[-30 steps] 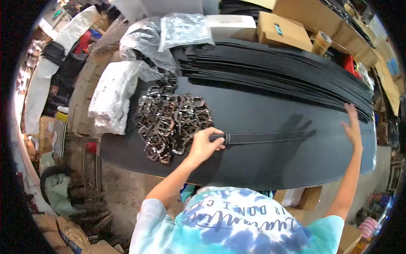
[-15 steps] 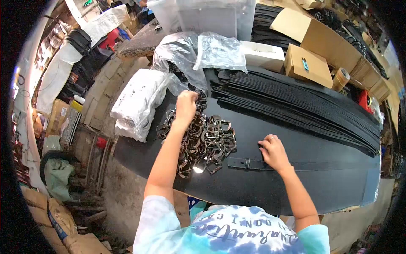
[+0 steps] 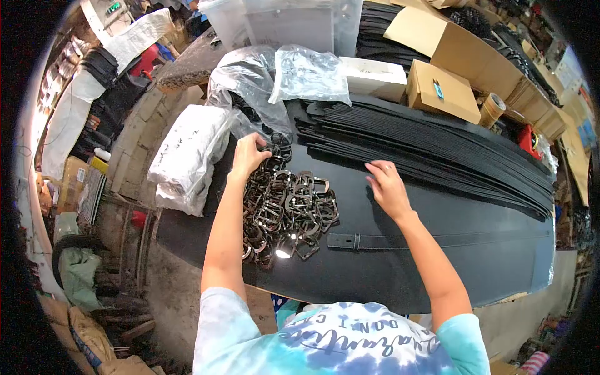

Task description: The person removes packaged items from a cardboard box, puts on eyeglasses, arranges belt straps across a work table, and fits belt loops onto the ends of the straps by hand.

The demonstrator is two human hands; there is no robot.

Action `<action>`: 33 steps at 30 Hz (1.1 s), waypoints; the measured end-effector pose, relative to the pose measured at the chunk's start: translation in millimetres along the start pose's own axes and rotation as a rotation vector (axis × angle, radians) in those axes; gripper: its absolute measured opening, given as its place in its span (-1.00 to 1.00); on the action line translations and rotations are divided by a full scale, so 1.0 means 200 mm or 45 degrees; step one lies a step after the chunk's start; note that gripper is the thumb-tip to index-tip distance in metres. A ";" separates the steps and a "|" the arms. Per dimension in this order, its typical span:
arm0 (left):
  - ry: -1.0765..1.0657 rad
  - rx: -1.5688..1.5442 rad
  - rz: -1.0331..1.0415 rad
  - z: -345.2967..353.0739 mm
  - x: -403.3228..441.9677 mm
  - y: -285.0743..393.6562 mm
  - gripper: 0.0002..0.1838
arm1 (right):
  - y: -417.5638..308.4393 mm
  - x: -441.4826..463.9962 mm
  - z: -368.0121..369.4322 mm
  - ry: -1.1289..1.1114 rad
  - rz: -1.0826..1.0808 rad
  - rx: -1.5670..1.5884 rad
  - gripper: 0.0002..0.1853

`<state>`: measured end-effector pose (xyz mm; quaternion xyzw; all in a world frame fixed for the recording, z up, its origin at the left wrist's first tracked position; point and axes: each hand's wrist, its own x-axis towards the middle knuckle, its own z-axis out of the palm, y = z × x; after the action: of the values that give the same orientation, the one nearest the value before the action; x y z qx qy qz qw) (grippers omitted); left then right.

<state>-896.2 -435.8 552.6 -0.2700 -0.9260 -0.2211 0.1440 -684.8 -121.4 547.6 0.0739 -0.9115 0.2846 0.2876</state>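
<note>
"Largest first?"

"On black tabletop (image 3: 375, 281): stacked belt straps (image 3: 431, 150) behind, lone belt strap (image 3: 384, 242) in front, heaped metal buckles (image 3: 290, 209) at left."

"Handled how?"

"Best freed singly, unsnagged. Cannot tell contents of left hand (image 3: 250, 155), curled at metal buckles; see right hand (image 3: 389, 187) loosely parted, apparently empty."

"Changed?"

"Now nearer stacked belt straps with right hand."

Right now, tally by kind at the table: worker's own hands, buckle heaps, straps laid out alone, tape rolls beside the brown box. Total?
Hands: 2 (left hand, right hand)
Buckle heap: 1, single buckles too tangled to count
Lone strap: 1
Tape roll: 1
Total: 5
</note>
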 end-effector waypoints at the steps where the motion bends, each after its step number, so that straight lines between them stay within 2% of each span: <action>1: -0.051 -0.101 -0.117 0.00 -0.01 0.01 -0.65 | 0.03 0.04 0.06 0.022 -0.100 -0.096 -0.70; 2: -0.100 -0.200 -0.235 -0.01 -0.02 0.02 -0.65 | 0.06 0.06 0.11 0.044 -0.202 -0.190 -0.69; 3: -0.092 -0.197 -0.236 -0.03 -0.03 0.03 -0.65 | 0.08 0.07 0.14 0.047 -0.210 -0.188 -0.69; 5: 0.018 -0.320 -0.254 -0.07 -0.06 0.05 -0.68 | 0.12 0.09 0.20 -0.035 -0.240 -0.460 -0.66; 7: 0.062 -0.355 -0.255 -0.10 -0.09 0.05 -0.68 | 0.10 0.11 0.21 0.008 -0.218 -0.473 -0.67; 9: 0.067 -0.432 -0.393 -0.13 -0.12 0.06 -0.66 | 0.09 0.11 0.21 0.049 -0.188 -0.491 -0.68; 11: 0.072 -0.488 -0.390 -0.13 -0.13 0.06 -0.68 | 0.09 0.11 0.21 0.157 -0.185 -0.569 -0.68; 13: 0.091 -0.584 -0.395 -0.14 -0.15 0.04 -0.71 | 0.12 0.09 0.24 0.129 -0.202 -0.548 -0.67; 15: 0.017 -0.805 -0.442 -0.11 -0.16 0.01 -0.76 | 0.13 0.10 0.25 0.095 -0.207 -0.530 -0.66; 17: -0.013 -1.171 -0.508 -0.09 -0.17 0.00 -0.72 | 0.12 0.11 0.25 0.104 -0.169 -0.545 -0.70; 18: -0.011 -1.172 -0.508 -0.08 -0.17 -0.01 -0.72 | 0.10 0.12 0.25 0.103 -0.171 -0.546 -0.70; 20: -0.071 -1.520 -0.575 -0.06 -0.18 -0.03 -0.66 | 0.06 0.14 0.24 0.004 -0.087 -0.654 -0.73; 23: -0.114 -1.330 -0.458 -0.07 -0.19 -0.02 -0.61 | 0.08 0.17 0.25 -0.063 -0.098 -0.726 -0.75; 25: -0.114 -1.326 -0.504 -0.09 -0.18 0.00 -0.63 | 0.11 0.15 0.27 -0.077 -0.104 -0.711 -0.77; 27: -0.194 -1.132 -0.579 -0.11 -0.19 0.02 -0.67 | 0.12 0.15 0.29 -0.090 -0.110 -0.700 -0.79; 29: -0.105 -1.186 -0.495 -0.09 -0.20 0.04 -0.69 | 0.12 0.14 0.29 -0.091 -0.112 -0.702 -0.81; 31: 0.065 -0.721 -0.212 -0.08 -0.21 0.04 -0.70 | 0.12 0.14 0.30 -0.092 -0.121 -0.686 -0.82; 33: 0.140 -0.671 -0.104 -0.07 -0.20 0.02 -0.69 | 0.11 0.13 0.29 -0.089 -0.125 -0.677 -0.83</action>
<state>-859.5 -456.7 550.3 -0.2481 -0.8374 -0.4745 0.1098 -740.6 -134.2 513.3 0.0495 -0.9590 0.0183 0.2786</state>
